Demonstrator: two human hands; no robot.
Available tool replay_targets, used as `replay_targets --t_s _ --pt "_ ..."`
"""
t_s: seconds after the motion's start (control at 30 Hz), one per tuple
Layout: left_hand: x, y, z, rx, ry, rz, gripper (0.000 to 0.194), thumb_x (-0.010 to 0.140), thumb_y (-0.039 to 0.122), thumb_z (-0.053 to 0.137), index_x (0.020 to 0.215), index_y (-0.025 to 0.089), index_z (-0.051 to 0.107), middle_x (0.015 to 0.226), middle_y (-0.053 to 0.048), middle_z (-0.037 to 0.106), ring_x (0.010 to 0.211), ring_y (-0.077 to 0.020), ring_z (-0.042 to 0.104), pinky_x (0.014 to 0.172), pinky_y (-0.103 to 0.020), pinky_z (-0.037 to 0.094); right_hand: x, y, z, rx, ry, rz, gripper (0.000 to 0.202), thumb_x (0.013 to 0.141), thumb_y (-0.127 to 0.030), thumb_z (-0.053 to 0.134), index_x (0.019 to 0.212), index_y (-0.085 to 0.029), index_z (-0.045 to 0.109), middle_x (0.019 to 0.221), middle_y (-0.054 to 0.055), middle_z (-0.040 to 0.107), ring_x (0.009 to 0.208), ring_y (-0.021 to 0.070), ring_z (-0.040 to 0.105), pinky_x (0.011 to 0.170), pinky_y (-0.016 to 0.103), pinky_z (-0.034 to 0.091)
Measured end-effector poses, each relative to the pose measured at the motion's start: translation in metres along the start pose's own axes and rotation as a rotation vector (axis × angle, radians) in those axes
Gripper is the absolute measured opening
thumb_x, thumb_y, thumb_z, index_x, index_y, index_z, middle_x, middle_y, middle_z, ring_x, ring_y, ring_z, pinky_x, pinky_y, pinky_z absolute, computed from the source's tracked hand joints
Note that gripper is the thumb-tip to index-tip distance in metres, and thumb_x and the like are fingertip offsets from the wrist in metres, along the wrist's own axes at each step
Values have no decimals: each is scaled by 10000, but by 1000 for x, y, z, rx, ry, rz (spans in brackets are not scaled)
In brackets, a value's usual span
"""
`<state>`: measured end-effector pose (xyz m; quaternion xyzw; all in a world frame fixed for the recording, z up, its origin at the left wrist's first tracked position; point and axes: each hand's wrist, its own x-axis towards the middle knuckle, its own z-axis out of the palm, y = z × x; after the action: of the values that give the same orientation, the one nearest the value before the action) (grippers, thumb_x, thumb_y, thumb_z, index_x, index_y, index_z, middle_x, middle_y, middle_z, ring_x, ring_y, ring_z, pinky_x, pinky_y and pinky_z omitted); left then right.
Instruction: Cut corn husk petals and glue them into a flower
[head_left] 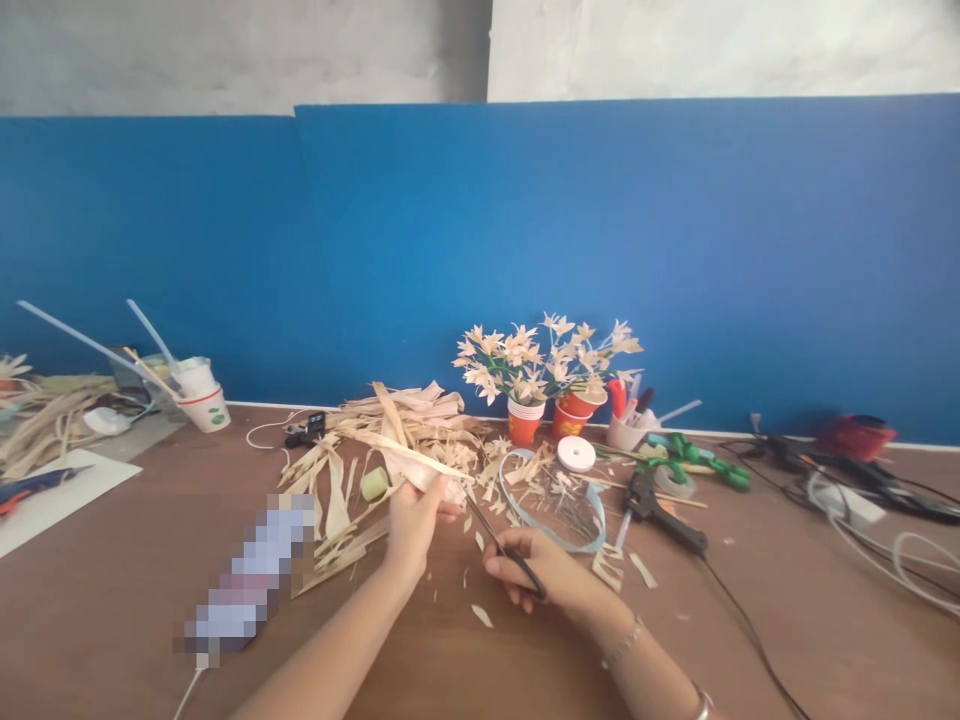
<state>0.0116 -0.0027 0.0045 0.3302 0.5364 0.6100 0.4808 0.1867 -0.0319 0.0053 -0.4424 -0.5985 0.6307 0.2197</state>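
While our L hand (411, 528) pinches the crosswise husk strip (409, 460), our R hand (556, 574) grips scissors (489, 530), blades up-L twd its R end.

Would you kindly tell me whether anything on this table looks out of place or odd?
The oddest sight is the pixelated patch at lower left: it hides whatever lies there. Otherwise, small pale scraps lie loose on the tabletop near the right hand, which holds scissors; they look like trimmings, not damage.
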Motion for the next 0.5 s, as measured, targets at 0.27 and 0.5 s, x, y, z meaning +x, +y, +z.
replay_targets --t_s 0.27,0.5 --pt "-2 -11 0 69 -54 14 333 706 435 659 799 116 643 634 -73 704 507 -198 659 418 -240 495 3 3 6 42 36 -6 404 665 -523 672 773 -147 571 428 -66 505 351 52 413 345 145 320" --pt "-5 -8 3 52 -39 -2 308 689 431 672 724 128 636 523 -47 664 479 -202 648 403 -244 491 7 7 7 33 35 -17 391 690 -526 653 754 -150 563 422 -73 488 347 51 403 338 144 321"
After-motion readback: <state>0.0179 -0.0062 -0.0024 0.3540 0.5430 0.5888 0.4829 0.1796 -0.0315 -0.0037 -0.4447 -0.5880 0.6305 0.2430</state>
